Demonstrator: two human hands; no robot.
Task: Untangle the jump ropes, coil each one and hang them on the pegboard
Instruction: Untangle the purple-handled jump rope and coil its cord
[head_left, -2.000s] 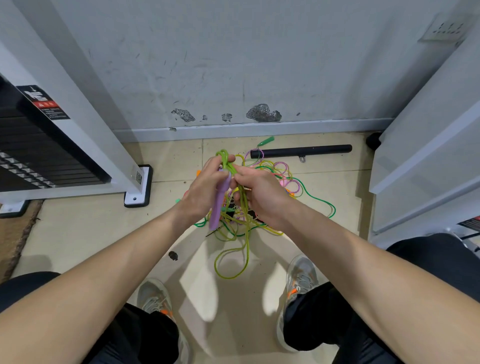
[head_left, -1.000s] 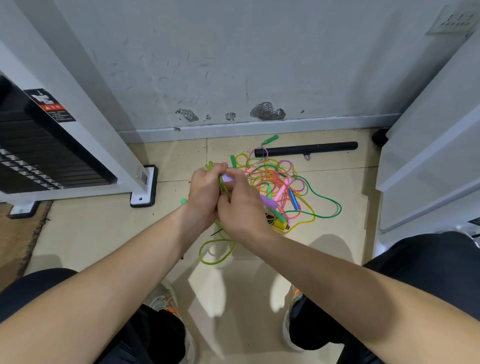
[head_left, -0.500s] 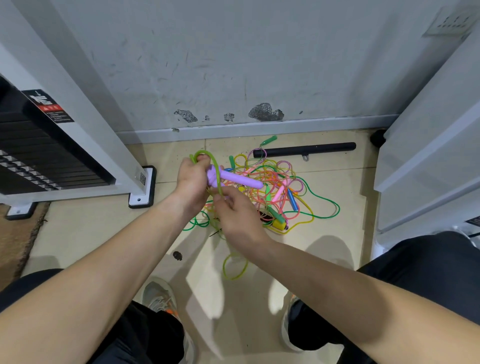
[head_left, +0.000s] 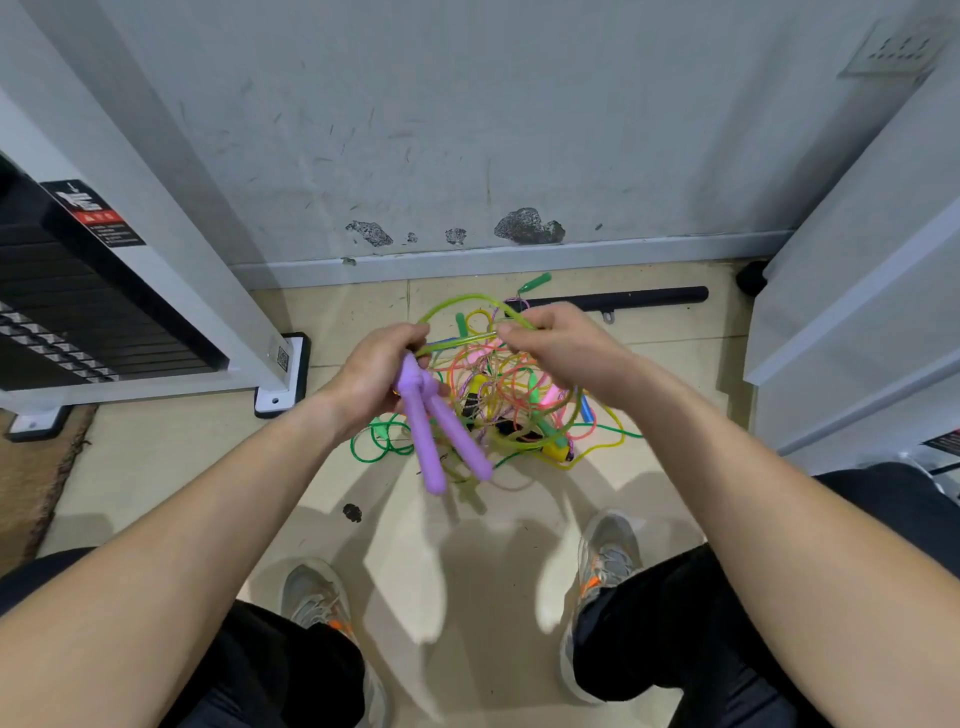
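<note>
The left hand (head_left: 379, 374) is holding the tops of two long purple plastic handles (head_left: 434, 441), with its fingers curled round them. The handles are pointing down, and their tips are a little apart. A thin yellow-green rope (head_left: 470, 300) is going up from the left hand in an arch to the right hand (head_left: 563, 347). The right hand is pinching it between thumb and fingers. Both hands are hanging over a messy pile of pink, orange, green and yellow jump ropes (head_left: 514, 400). The pile is lying on the pale tiled floor (head_left: 208, 457) near the grey wall (head_left: 467, 130). A long black bar (head_left: 623, 299) is lying just behind the pile.
</note>
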